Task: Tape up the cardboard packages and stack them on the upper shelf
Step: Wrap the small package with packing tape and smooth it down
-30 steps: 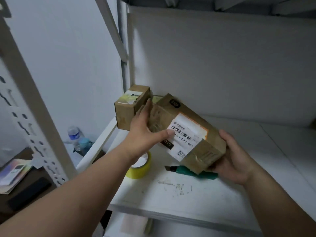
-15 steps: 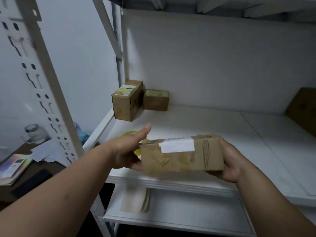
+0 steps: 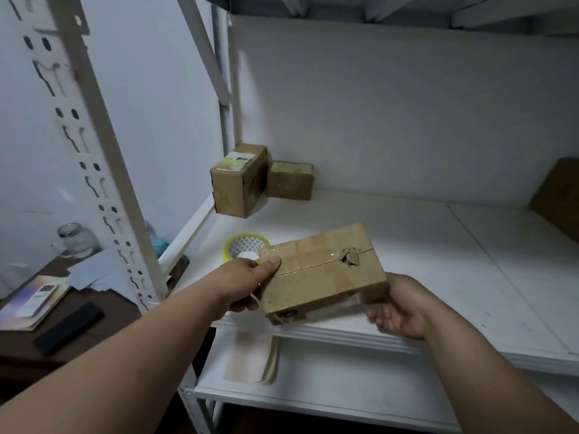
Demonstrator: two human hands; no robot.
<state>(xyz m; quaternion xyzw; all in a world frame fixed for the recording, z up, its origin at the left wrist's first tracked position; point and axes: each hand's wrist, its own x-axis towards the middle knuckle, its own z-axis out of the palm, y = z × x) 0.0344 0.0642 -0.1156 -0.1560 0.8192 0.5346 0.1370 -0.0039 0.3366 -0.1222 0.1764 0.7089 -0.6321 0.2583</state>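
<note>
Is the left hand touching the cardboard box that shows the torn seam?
Touching. The head view shows the left hand with its thumb laid on the cardboard box at its left end.

White shelf (image 3: pixel 407 233) carries two cardboard boxes (image 3: pixel 239 180), a tape roll (image 3: pixel 246 245), perhaps another box (image 3: pixel 560 195).
</note>
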